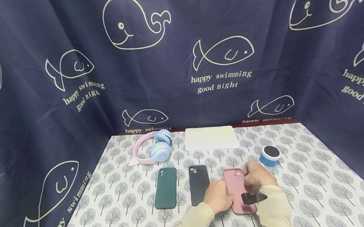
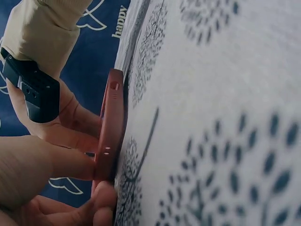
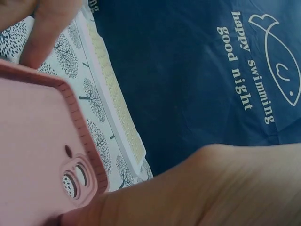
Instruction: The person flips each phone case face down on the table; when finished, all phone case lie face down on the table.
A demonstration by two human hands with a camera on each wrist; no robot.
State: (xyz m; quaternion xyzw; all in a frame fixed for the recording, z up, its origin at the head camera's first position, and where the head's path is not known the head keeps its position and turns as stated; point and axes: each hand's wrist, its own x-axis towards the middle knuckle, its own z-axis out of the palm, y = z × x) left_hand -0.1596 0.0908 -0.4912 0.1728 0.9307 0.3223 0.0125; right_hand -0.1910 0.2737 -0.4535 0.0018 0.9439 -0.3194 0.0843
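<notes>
Near the table's [image 1: 319, 187] front edge, left hand [image 1: 218, 196] and right hand [image 1: 256, 179] each pinch the light, flexible-looking pink case [image 1: 236, 188], best gripped by its long rims.

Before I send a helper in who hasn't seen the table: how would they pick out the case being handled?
On the tree-print tablecloth, three phone cases lie in a row in front of the white keyboard. It is the rightmost, the pink case, gripped by both hands; the green case and black case lie untouched.
</notes>
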